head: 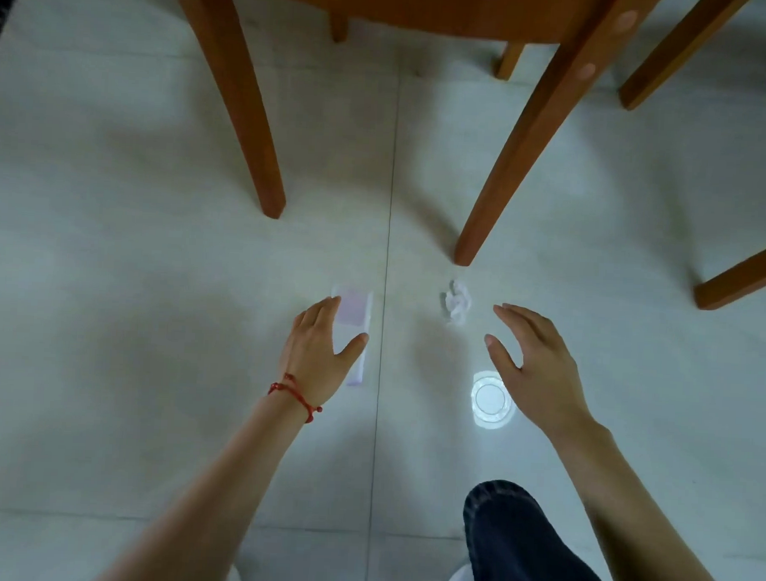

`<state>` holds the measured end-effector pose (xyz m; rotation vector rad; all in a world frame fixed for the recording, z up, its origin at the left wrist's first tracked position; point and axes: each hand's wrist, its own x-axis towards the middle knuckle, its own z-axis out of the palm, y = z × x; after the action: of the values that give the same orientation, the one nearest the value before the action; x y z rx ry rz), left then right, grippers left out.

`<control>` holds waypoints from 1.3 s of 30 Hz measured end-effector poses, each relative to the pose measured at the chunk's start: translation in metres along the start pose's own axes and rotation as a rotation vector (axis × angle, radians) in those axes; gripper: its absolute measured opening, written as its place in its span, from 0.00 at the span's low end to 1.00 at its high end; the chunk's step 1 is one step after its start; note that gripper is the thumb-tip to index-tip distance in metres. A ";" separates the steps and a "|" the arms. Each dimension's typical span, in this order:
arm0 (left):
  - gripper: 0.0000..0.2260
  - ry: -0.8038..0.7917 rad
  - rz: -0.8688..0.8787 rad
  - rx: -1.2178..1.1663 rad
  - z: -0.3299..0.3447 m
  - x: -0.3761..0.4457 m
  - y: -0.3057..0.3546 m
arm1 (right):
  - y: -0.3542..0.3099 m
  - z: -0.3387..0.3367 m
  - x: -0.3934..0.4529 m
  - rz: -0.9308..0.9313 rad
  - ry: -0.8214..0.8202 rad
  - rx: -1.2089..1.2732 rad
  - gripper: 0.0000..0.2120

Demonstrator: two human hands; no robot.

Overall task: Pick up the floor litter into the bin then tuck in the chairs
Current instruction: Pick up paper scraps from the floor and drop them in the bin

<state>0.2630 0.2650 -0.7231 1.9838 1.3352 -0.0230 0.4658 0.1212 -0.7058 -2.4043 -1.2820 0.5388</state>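
Note:
Three pieces of litter lie on the pale tiled floor. A flat pale-pink carton (357, 320) lies left of a tile seam, and my left hand (321, 347) hovers spread over its left side, fingers straight. A crumpled white paper ball (456, 303) sits near a chair leg. A white paper cup (492, 399) stands upright closer to me. My right hand (531, 362) hovers open between the ball and the cup, just right of both. Neither hand holds anything. No bin is in view.
A wooden chair (509, 164) stands directly ahead, its front legs planted just beyond the litter. Legs of a second chair (741, 279) reach in at the right. My jeans-clad knee (519, 542) is at the bottom right.

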 end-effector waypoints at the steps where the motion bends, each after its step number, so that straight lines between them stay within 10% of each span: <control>1: 0.29 0.019 -0.012 -0.017 0.008 0.008 -0.002 | 0.005 0.008 0.005 -0.009 0.011 0.003 0.18; 8: 0.37 0.148 -0.217 -0.133 0.053 0.048 -0.019 | 0.034 0.059 0.030 -0.073 0.090 0.060 0.17; 19: 0.13 0.221 -0.371 -0.275 0.046 0.060 -0.025 | 0.039 0.084 0.036 0.005 0.093 0.238 0.15; 29: 0.17 0.165 -0.486 -1.001 0.055 0.045 -0.051 | 0.045 0.117 0.079 0.182 0.043 0.307 0.27; 39: 0.11 0.167 -0.447 -1.038 0.061 0.032 -0.056 | 0.038 0.137 0.093 0.249 0.122 0.325 0.12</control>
<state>0.2547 0.2665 -0.8116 0.8200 1.4421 0.5263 0.4736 0.1982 -0.8571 -2.2901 -0.7806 0.6059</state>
